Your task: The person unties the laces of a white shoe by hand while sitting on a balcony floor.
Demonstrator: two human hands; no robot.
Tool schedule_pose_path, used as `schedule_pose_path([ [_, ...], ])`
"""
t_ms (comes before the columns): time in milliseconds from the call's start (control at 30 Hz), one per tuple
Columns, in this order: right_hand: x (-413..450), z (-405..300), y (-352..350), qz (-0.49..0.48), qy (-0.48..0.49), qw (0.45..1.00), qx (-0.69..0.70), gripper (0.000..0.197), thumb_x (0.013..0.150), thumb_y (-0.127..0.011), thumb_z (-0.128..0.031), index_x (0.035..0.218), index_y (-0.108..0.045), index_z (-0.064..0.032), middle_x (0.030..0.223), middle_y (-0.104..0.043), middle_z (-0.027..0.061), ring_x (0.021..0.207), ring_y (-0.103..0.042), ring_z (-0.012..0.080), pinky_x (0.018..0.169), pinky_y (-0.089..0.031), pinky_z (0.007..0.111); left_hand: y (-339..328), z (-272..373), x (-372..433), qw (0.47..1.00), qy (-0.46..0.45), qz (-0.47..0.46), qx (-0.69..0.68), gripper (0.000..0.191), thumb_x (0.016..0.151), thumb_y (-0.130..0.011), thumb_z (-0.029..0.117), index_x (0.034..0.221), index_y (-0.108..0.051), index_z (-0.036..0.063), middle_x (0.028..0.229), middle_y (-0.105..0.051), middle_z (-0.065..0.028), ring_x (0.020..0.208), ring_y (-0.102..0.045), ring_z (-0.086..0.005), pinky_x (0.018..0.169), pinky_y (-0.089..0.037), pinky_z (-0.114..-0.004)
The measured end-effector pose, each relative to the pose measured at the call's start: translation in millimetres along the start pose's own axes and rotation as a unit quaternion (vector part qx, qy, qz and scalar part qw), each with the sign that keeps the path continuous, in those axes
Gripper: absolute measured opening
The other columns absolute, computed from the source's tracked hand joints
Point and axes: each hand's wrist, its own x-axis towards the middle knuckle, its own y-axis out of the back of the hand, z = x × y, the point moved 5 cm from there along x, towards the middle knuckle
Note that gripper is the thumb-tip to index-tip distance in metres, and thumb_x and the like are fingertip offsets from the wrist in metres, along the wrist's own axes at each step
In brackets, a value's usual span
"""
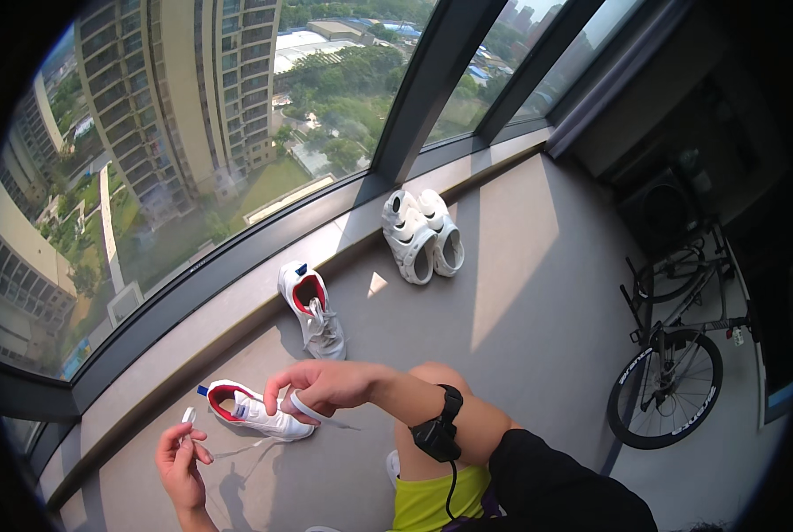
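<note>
A white sneaker (260, 419) with a red lining and a blue heel tab lies on the grey floor before me. My left hand (182, 462), left of its heel, pinches one part of a white shoelace (237, 451) between thumb and fingers. Above the sneaker's toe, my right hand (323, 387) holds another stretch of white lace, which bends round its fingers and trails to the right. Part of the sneaker is hidden behind this hand. Its matching sneaker (313, 309), with the laces still on it, rests farther off against the window ledge.
White clogs (423, 236) stand by the window ledge (230, 319). A bicycle (665, 386) leans at the right. My bent knee (439, 379) is close under my right forearm, which carries a strapped black device (437, 435) with a cable. Tall windows line the left side.
</note>
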Motion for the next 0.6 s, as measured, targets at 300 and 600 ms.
schedule_pose_path([
  [300, 21.5, 7.4, 39.8, 0.288, 0.097, 0.908, -0.289, 0.016, 0.088, -0.058, -0.021, 0.091, -0.055, -0.0062, 0.063, -0.041, -0.0055, 0.049, -0.032, 0.0036, 0.043, -0.026, 0.022, -22.5, -4.7, -3.8, 0.971, 0.046, -0.001, -0.235, 0.015, 0.086, -0.049, 0.007, 0.1, -0.052, 0.0035, 0.084, -0.057, -0.0097, 0.065, -0.054, -0.0145, 0.064, -0.046, -0.03],
  [600, -16.6, -32.8, 41.9, 0.191, 0.22, 0.956, 0.032, 0.034, 0.101, -0.037, -0.026, 0.104, -0.058, 0.0007, 0.064, -0.05, -0.0009, 0.048, -0.039, 0.0069, 0.048, -0.035, 0.023, -27.3, 19.9, 12.1, 0.953, 0.032, 0.038, -0.299, 0.046, 0.094, -0.045, 0.015, 0.137, -0.035, 0.0012, 0.095, -0.061, -0.0101, 0.07, -0.057, -0.0167, 0.07, -0.047, -0.034],
])
